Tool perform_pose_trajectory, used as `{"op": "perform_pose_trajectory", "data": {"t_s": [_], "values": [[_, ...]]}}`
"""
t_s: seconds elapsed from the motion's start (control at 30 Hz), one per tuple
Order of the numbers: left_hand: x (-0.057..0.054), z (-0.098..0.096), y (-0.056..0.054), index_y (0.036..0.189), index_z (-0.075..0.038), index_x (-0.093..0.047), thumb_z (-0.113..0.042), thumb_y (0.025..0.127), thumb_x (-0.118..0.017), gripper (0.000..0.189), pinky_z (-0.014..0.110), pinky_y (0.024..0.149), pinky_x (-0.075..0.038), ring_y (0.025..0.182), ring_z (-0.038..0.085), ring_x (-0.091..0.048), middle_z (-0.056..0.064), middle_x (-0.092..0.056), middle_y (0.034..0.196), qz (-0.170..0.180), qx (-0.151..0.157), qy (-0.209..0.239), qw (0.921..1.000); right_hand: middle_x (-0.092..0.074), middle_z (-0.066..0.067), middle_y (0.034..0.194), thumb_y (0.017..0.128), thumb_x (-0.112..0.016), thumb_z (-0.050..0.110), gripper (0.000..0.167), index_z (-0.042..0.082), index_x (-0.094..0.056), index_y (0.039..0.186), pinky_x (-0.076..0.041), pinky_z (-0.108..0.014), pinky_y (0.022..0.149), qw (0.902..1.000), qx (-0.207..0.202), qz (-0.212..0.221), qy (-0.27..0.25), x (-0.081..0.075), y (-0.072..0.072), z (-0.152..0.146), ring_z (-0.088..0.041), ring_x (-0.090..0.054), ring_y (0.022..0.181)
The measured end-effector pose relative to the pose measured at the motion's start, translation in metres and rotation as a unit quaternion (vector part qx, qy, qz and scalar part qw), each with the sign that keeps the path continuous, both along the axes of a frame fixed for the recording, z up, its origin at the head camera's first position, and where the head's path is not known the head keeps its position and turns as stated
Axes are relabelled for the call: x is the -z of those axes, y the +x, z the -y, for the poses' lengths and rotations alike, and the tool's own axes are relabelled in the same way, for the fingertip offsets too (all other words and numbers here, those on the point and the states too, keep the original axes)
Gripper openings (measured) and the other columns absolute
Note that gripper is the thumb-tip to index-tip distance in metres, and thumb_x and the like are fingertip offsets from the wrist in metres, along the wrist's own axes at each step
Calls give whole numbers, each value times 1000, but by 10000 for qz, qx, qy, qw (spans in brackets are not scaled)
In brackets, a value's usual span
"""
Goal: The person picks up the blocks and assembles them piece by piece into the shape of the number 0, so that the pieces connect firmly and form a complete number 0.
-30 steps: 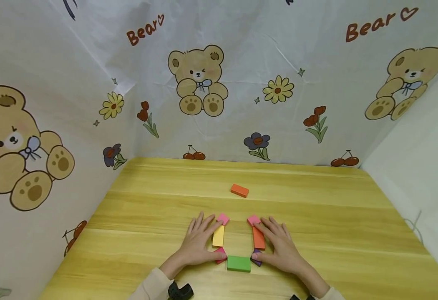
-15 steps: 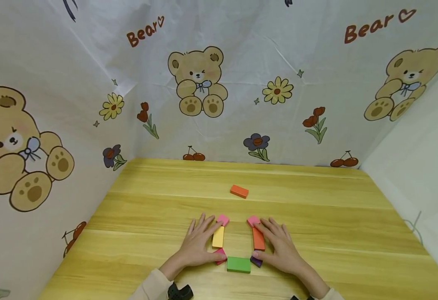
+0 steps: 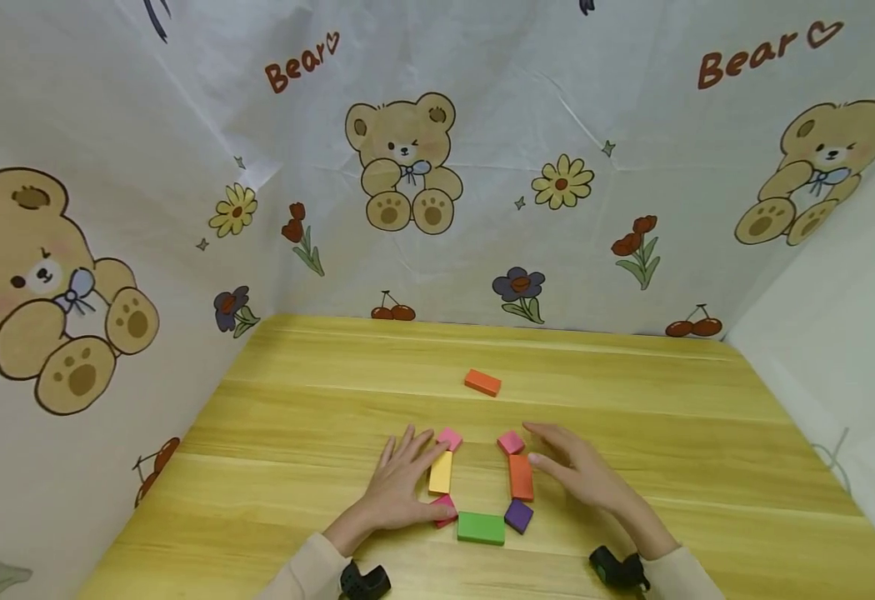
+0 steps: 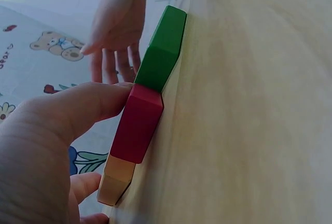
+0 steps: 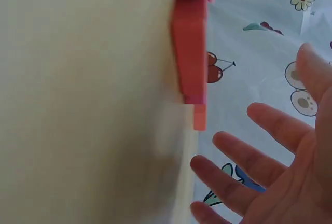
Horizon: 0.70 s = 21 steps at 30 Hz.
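My left hand (image 3: 392, 493) rests along the left side of a U-shaped row of blocks. Its thumb touches the magenta block (image 4: 137, 123), and the index finger reaches the left pink block (image 3: 450, 436). Between these two lies a yellow block (image 3: 441, 473). A green block (image 3: 481, 528) forms the near side. On the right side stand a purple block (image 3: 518, 517), an orange-red block (image 3: 521, 478) and another pink block (image 3: 511, 442). My right hand (image 3: 587, 473) is just right of them, fingers extended and holding nothing; the right wrist view shows it apart from the blocks.
A loose orange block (image 3: 482, 382) lies farther back on the wooden table (image 3: 317, 400). A bear-printed cloth (image 3: 482, 150) hangs behind the table and along its left side. Black wrist devices sit at both wrists.
My right hand has let go of the purple and right pink blocks and moved up and to the right. The left hand keeps its place. The view shifts slightly.
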State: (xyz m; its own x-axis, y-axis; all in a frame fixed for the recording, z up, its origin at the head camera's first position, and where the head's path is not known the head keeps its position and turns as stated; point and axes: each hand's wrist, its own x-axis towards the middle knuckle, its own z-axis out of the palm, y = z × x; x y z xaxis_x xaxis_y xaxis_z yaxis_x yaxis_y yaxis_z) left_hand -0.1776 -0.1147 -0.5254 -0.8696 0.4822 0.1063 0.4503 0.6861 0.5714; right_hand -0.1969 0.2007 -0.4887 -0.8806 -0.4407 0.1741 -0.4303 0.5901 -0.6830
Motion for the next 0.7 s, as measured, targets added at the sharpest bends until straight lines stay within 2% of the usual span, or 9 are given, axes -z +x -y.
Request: {"op": "perform_pose_trajectory", "data": {"t_s": [0.1,0.23,0.37,0.47,0.7], "values": [[0,0,0,152,-21,-36,-64,76,-68,94,64,117,1,150,41,-7,13,-27,160,2,6,-32,10000,-59,-16,133,97,-61,25,46,6,-55,138,-48,-58,93,9995,-26,-302,-1,-9,-22,1,-38,-58,116],[0,-1,0,152,-20,-36,-65,76,-68,94,64,117,1,150,41,-7,13,-27,160,0,7,-48,10000,-63,-18,121,93,-67,23,44,6,-60,133,-50,-44,81,9992,117,-385,-12,-20,-55,6,-34,-59,99],[-1,-1,1,152,-20,-36,-64,76,-68,94,64,117,1,150,41,-6,13,-26,160,2,3,-23,10000,-63,-19,118,91,-69,21,45,6,-61,132,-46,-37,78,9993,343,-105,140,-25,-85,13,-34,-56,98],[-1,-1,1,153,-21,-35,-64,76,-68,94,64,118,1,151,40,-6,13,-26,160,46,-5,-22,10000,-63,-19,118,90,-70,18,45,6,-60,133,-44,-37,80,9988,387,172,231,-23,-103,20,-33,-54,100],[-1,-2,1,153,-21,-35,-63,76,-68,94,63,118,2,151,40,-4,13,-25,161,144,2,-10,9999,-62,-20,121,88,-73,16,49,2,-59,133,-45,-40,83,9974,175,689,150,-12,-125,28,-34,-54,104]]}}
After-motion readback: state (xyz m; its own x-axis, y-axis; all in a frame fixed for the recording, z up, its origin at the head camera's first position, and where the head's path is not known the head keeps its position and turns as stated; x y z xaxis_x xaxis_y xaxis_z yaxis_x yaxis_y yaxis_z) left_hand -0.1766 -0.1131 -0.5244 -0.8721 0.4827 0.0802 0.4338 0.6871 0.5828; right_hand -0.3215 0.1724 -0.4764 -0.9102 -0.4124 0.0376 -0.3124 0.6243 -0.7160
